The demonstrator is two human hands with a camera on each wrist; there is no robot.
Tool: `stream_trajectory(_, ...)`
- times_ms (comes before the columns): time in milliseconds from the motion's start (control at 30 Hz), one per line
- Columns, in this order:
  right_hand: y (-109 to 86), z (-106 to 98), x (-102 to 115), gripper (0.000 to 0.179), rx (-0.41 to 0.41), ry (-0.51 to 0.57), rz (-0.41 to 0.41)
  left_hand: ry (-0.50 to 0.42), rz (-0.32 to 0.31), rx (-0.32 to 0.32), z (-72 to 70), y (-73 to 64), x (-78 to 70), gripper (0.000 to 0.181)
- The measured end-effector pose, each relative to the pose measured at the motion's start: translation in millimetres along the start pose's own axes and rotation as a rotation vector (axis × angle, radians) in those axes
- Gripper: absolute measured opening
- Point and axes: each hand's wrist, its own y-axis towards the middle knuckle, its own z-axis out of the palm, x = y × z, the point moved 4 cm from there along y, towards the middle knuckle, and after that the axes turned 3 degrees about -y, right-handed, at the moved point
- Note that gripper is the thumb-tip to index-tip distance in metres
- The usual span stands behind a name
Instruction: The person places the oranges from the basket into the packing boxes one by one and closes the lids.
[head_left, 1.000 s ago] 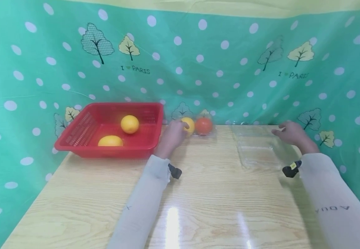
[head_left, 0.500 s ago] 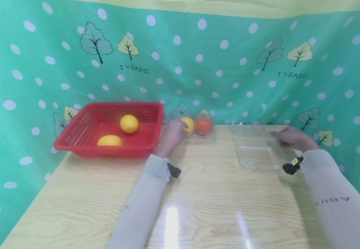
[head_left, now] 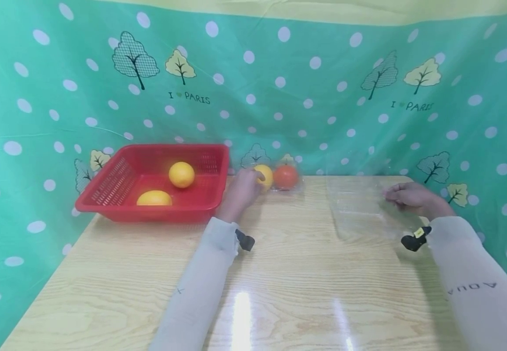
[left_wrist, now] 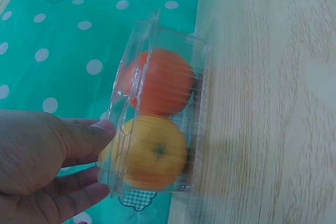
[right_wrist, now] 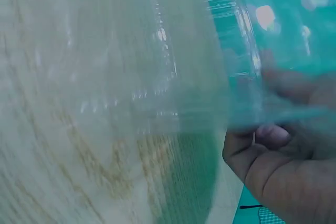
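1. The left hand [left_wrist: 50,158] is gripping the edge of the fruit pack [left_wrist: 122,87], a clear plastic container, its thumb and fingers clamped on the lip.
2. The fruit pack is resting at the far edge of the wooden table [head_left: 314,273], just right of the red basket [head_left: 187,210].
3. Inside the fruit pack, a yellow-orange fruit [left_wrist: 155,153] is sitting on the left, nearest the hand, and an orange-red fruit [left_wrist: 163,82] is sitting right beside it; both are showing through the plastic.
4. The right hand [right_wrist: 289,166] is pinching the right side of the wide clear container [right_wrist: 173,87], its fingers curled and clamped on the plastic edge; part of the hand is blurring behind the plastic.
5. The wide clear container is standing at the far right of the table, well apart from the fruit pack; its outline is blurring, so its exact tilt cannot be told.
6. In the red basket, at the far left, two yellow fruits are lying apart: the far fruit [head_left: 181,174] on the right, and the near fruit [head_left: 154,198] on the left, partly hidden by the basket's near wall.
7. The left sleeve [head_left: 196,287] and the lettered right sleeve [head_left: 481,287] are reaching in from the near side.
8. A green dotted cloth [head_left: 244,83] printed with trees is hanging along the far side.
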Motion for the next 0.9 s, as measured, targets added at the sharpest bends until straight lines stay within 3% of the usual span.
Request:
stream_trajectory(167, -2.5, -0.3, -3.0, 0.022, -0.018, 0.091, -0.043, 0.002, 0.011, -0.003, -0.9, 0.8, 0.1, 0.027)
stream_trajectory(333, -6.0, 3.1, 0.3, 0.001, -0.020, 0.352, -0.103, -0.003, 0.017, -0.007, -1.0, 0.8, 0.7, 0.027)
stream_trajectory(500, -11.0, 11.6, 9.6, 0.005, -0.019, 0.557, -0.150, -0.010, 0.006, 0.000, -0.8, -0.5, 0.6, 0.027)
stream_trajectory(600, -11.4, 17.8, 15.7, 0.003, -0.038, 0.585, -0.178, 0.004, 0.009, 0.001, -0.8, -1.0, 0.2, 0.027)
stream_trajectory(900, -5.6, 44.4, 35.1, 0.007, -0.055, 0.512, -0.221, 0.018, 0.027, 0.015, -0.2, -0.5, -1.9, 0.027)
